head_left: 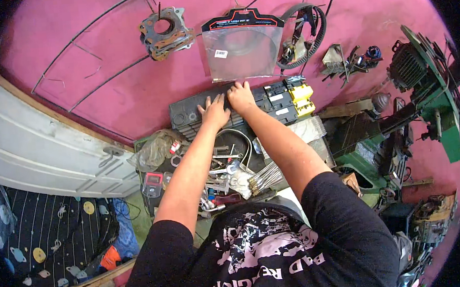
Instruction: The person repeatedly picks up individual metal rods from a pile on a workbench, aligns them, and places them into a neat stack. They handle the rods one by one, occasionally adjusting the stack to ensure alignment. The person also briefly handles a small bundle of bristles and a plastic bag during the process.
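Note:
A long black plastic case (183,110) lies against the pink wall at the back of the cluttered bench. My left hand (215,113) rests on its top, fingers spread. Close beside it, my right hand (241,97) bends its fingers over the case near its far edge; their tips are partly hidden. To the right of my right hand are black plastic units (276,99) with yellow end parts (302,99). I cannot tell whether they are joined to the case.
Wrenches (226,170), a bundle of metal rods (270,177) and a red-and-black device (152,184) crowd the bench. Above hang gaskets (166,32), a clear plastic pouch (242,48) and a belt (322,27). A green machine (360,159) stands right, a white door (45,139) left.

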A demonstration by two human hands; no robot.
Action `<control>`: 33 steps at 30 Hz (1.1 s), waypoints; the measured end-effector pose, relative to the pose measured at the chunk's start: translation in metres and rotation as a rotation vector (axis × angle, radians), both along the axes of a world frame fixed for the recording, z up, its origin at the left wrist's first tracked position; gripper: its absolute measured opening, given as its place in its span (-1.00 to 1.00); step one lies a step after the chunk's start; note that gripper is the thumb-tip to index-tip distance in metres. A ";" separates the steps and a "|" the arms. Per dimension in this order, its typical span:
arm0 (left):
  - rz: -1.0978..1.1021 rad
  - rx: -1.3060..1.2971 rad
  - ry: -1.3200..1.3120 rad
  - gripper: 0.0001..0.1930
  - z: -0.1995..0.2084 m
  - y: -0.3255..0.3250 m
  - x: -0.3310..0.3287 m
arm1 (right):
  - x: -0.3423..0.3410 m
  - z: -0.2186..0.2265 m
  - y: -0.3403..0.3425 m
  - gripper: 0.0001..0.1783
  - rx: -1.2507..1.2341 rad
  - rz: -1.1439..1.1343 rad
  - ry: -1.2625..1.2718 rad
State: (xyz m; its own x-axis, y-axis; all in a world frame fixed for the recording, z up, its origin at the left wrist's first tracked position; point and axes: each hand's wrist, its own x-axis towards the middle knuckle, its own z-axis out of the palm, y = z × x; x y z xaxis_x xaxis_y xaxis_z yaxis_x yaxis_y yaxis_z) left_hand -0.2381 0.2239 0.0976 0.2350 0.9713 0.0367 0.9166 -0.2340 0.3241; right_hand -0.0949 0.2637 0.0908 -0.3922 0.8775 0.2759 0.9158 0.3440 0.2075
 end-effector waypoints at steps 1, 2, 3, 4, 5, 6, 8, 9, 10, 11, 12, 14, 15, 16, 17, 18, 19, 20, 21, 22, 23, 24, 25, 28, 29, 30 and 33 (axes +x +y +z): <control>-0.028 0.007 0.043 -0.27 -0.002 0.000 0.000 | 0.001 0.000 0.000 -0.75 -0.041 -0.004 0.020; -0.048 0.069 0.040 -0.33 -0.008 -0.007 -0.002 | 0.001 0.002 -0.006 -0.75 -0.090 -0.005 0.042; -0.068 0.091 -0.011 -0.37 -0.007 -0.015 -0.004 | 0.002 0.003 -0.013 -0.74 -0.140 -0.009 0.064; -0.086 0.113 -0.063 -0.41 -0.006 -0.024 -0.008 | 0.003 0.001 -0.026 -0.75 -0.116 0.028 0.222; -0.103 0.140 -0.119 -0.45 -0.005 -0.034 -0.011 | 0.006 -0.002 -0.041 -0.75 -0.099 0.092 0.395; -0.094 0.291 -0.269 -0.61 -0.021 -0.047 -0.021 | 0.002 0.006 -0.065 -0.78 -0.215 0.103 0.510; -0.096 0.270 -0.479 -0.77 -0.025 -0.092 -0.028 | 0.016 -0.001 -0.119 -0.79 -0.315 0.167 0.673; -0.126 0.021 -0.465 -0.77 -0.008 -0.116 -0.031 | 0.024 -0.003 -0.147 -0.79 -0.456 0.162 0.712; -0.101 0.126 -0.703 -0.77 -0.042 -0.144 -0.037 | 0.026 -0.004 -0.177 -0.79 -0.555 0.192 0.817; -0.039 -0.096 -0.752 -0.75 -0.040 -0.175 -0.037 | 0.032 -0.002 -0.208 -0.80 -0.635 0.199 0.944; -0.020 -0.170 -0.727 -0.76 -0.047 -0.196 -0.037 | 0.046 -0.027 -0.231 -0.79 -0.717 0.211 0.999; 0.065 -0.348 -0.790 -0.79 -0.066 -0.233 -0.045 | 0.057 -0.049 -0.279 -0.77 -0.986 0.117 1.411; 0.102 -0.374 -0.860 -0.80 -0.089 -0.248 -0.048 | 0.064 -0.068 -0.301 -0.74 -0.959 0.156 1.600; 0.122 -0.380 -0.833 -0.80 -0.101 -0.258 -0.048 | 0.077 -0.088 -0.318 -0.72 -1.075 0.170 1.731; 0.147 -0.383 -0.803 -0.80 -0.107 -0.268 -0.048 | 0.082 -0.091 -0.328 -0.71 -1.195 0.190 1.862; 0.173 -0.386 -0.774 -0.80 -0.114 -0.274 -0.046 | 0.085 -0.096 -0.334 -0.71 -1.255 0.095 1.916; 0.147 -0.427 -0.764 -0.79 -0.121 -0.277 -0.043 | 0.086 -0.101 -0.338 -0.72 -1.313 -0.004 1.965; 0.121 -0.465 -0.755 -0.79 -0.125 -0.278 -0.036 | 0.086 -0.100 -0.340 -0.72 -1.370 -0.106 2.008; 0.089 -0.506 -0.743 -0.78 -0.112 -0.276 -0.024 | 0.086 -0.102 -0.337 -0.73 -1.358 -0.022 1.835; -0.008 -0.490 -0.753 -0.76 -0.098 -0.280 -0.011 | 0.085 -0.105 -0.330 -0.74 -1.339 0.057 1.661; -0.001 -0.499 -0.830 -0.77 -0.102 -0.281 -0.005 | 0.083 -0.108 -0.321 -0.75 -1.318 0.139 1.485; 0.003 -0.510 -0.907 -0.78 -0.113 -0.282 0.001 | 0.083 -0.109 -0.315 -0.76 -1.341 0.177 1.432; 0.007 -0.521 -0.985 -0.78 -0.124 -0.282 0.007 | 0.084 -0.109 -0.317 -0.76 -1.367 0.145 1.480; 0.183 -0.371 -0.909 -0.84 -0.134 -0.282 0.012 | 0.110 -0.092 -0.316 -0.77 -1.392 -0.051 1.613; 0.221 -0.215 -0.817 -0.85 -0.130 -0.283 0.017 | 0.124 -0.095 -0.318 -0.78 -1.343 -0.142 1.728; 0.362 -0.173 -0.859 -0.85 -0.127 -0.282 0.025 | 0.139 -0.100 -0.320 -0.79 -1.288 -0.234 1.841; 0.377 -0.160 -0.765 -0.84 -0.121 -0.282 0.052 | 0.176 -0.114 -0.320 -0.81 -1.225 -0.322 1.845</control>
State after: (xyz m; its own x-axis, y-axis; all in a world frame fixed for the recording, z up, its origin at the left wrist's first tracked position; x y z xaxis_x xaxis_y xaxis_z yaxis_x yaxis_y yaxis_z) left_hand -0.1860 -0.0578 -0.0232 -0.1374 0.9863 -0.0907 0.4403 0.1429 0.8864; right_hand 0.0812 -0.0563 -0.0229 -0.2751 0.8190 -0.5035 -0.1745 -0.5575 -0.8116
